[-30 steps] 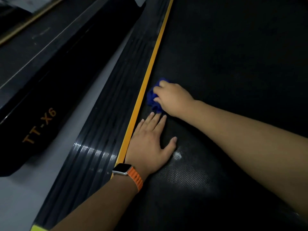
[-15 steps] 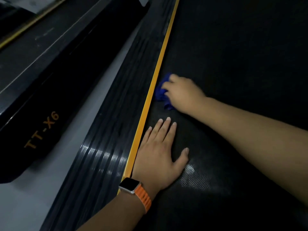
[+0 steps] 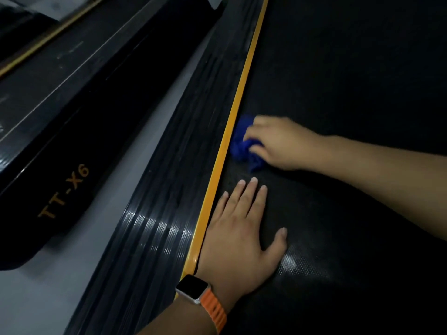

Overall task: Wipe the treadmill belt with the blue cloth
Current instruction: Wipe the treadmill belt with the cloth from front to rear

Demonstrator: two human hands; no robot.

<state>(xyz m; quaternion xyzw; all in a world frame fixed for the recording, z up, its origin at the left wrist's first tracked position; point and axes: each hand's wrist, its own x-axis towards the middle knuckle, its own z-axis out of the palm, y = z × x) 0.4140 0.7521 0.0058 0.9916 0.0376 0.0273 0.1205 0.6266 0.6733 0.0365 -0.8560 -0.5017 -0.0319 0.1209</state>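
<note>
The black textured treadmill belt (image 3: 338,81) fills the right of the view. A crumpled blue cloth (image 3: 244,146) lies on it, right against the yellow strip (image 3: 232,131) at the belt's left edge. My right hand (image 3: 283,141) presses down on the cloth and grips it, hiding its right part. My left hand (image 3: 242,238) lies flat on the belt just below, fingers spread, empty, with a watch on an orange strap at the wrist.
A ribbed black side rail (image 3: 169,189) runs left of the yellow strip. Beyond a grey strip of floor (image 3: 60,286) stands another black treadmill marked TT-X6 (image 3: 65,192).
My right hand has slid the blue cloth along the yellow strip, farther from my left hand. The left hand has stayed flat on the belt while the view shifted.
</note>
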